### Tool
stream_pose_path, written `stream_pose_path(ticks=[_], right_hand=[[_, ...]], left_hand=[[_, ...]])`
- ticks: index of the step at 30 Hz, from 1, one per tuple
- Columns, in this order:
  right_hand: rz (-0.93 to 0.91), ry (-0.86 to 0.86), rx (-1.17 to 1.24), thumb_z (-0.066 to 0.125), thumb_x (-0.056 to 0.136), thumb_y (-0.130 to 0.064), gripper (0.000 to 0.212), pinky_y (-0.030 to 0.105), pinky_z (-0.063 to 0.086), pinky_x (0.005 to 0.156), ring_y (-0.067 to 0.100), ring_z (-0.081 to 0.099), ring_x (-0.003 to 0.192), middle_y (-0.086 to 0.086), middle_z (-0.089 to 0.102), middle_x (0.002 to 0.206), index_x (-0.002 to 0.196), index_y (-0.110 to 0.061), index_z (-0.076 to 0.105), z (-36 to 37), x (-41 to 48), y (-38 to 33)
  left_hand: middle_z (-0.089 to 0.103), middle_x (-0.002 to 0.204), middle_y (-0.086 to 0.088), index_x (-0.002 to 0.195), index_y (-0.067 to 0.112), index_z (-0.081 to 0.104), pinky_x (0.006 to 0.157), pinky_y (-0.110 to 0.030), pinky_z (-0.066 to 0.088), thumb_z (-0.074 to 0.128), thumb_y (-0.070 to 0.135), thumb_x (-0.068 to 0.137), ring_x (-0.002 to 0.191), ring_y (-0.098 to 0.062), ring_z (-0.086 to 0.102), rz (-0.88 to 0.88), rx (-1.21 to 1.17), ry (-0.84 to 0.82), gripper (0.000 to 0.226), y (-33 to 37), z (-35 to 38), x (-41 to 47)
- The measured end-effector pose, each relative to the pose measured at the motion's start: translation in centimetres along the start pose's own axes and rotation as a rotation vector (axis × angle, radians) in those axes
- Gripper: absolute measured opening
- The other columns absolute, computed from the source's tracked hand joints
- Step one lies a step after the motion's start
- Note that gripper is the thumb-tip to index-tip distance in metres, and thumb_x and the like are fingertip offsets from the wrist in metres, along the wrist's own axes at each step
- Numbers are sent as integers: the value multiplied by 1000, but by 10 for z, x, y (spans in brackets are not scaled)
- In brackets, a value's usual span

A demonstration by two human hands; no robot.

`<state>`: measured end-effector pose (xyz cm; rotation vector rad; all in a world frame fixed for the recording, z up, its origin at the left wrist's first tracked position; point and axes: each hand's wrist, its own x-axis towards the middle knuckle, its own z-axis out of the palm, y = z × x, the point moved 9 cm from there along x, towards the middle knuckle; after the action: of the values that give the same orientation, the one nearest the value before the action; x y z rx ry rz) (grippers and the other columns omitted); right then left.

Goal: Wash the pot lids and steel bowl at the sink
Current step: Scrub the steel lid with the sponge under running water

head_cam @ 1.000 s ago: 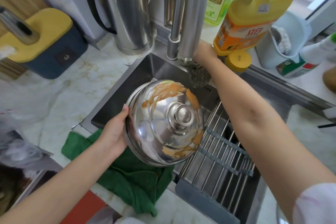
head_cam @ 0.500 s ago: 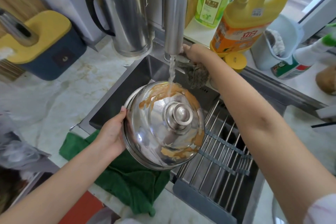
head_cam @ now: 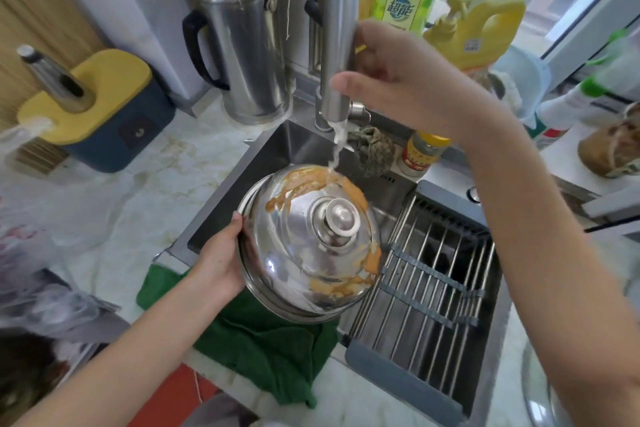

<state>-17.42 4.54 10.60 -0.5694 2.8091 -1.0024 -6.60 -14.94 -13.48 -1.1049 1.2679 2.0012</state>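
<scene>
A domed steel pot lid (head_cam: 308,246) with a round knob and orange sauce smears tilts over the sink (head_cam: 221,218). My left hand (head_cam: 218,260) grips the lid's left rim. Water runs from the steel faucet (head_cam: 337,38) onto the lid's far edge. My right hand (head_cam: 398,80) is raised beside the faucet spout, its fingers curled around the tube. No steel bowl can be made out for sure; a curved steel rim shows at the bottom right corner.
A roll-up drying rack (head_cam: 426,274) covers the sink's right half. A green cloth (head_cam: 263,340) hangs over the front edge. A scrubber (head_cam: 374,152) and small jar (head_cam: 424,152) sit behind the sink; a steel kettle (head_cam: 246,52), detergent bottles (head_cam: 481,35) and yellow-lidded box (head_cam: 100,111) line the counter.
My right hand rose from the tap handle behind the sink up to the faucet spout. Water began running onto the lid. My left hand kept the lid in place.
</scene>
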Motion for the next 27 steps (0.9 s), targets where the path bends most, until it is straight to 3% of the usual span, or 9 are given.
stream_pose_path(ticks=[6, 11, 18, 20, 23, 25, 27], right_hand=[[55, 73, -58, 58, 92, -37, 29, 25, 50, 62, 15, 62, 68, -1, 64, 76, 103, -13, 46, 8, 11, -13], [47, 98, -65, 60, 91, -39, 30, 8, 44, 53, -8, 57, 60, -11, 61, 70, 100, -17, 42, 23, 31, -30], [11, 217, 30, 62, 90, -38, 38, 9, 48, 59, -3, 57, 59, -8, 60, 69, 109, -11, 44, 40, 60, -42], [-24, 221, 143, 62, 91, -33, 36, 16, 52, 62, 2, 61, 59, -3, 63, 71, 112, -8, 46, 44, 57, -41], [-86, 147, 704, 49, 99, -22, 24, 29, 56, 64, 16, 64, 66, 3, 64, 76, 119, -8, 49, 55, 43, -13], [124, 177, 1069, 39, 103, -23, 25, 29, 54, 63, 17, 62, 65, 5, 64, 75, 119, -8, 52, 82, 35, 52], [532, 169, 984, 39, 103, -19, 29, 24, 53, 59, 12, 62, 59, 5, 64, 74, 129, -8, 48, 140, 19, 142]], left_hand=[[69, 113, -11, 119, 14, 64, 70, -39, 50, 40, 42, 101, 101, -26, 65, 13, -33, 32, 40, 12, -23, 2], [71, 99, -8, 99, 18, 66, 70, -37, 49, 39, 37, 103, 91, -23, 65, 55, -63, 43, 33, 24, -30, 2], [68, 116, -10, 121, 16, 62, 73, -36, 50, 36, 38, 104, 102, -24, 64, 82, -95, 90, 38, 34, -44, 13], [66, 121, -10, 126, 16, 60, 75, -37, 50, 35, 39, 103, 106, -25, 63, 77, -105, 94, 40, 36, -46, 17], [62, 127, -11, 132, 14, 56, 87, -38, 48, 33, 41, 103, 112, -26, 59, 54, -109, 81, 45, 37, -45, 22], [59, 132, -11, 134, 14, 54, 101, -39, 43, 32, 41, 104, 120, -26, 55, 61, -112, 79, 46, 38, -47, 27], [58, 135, -10, 132, 14, 55, 108, -40, 37, 31, 42, 104, 123, -26, 53, 59, -120, 81, 46, 38, -49, 33]])
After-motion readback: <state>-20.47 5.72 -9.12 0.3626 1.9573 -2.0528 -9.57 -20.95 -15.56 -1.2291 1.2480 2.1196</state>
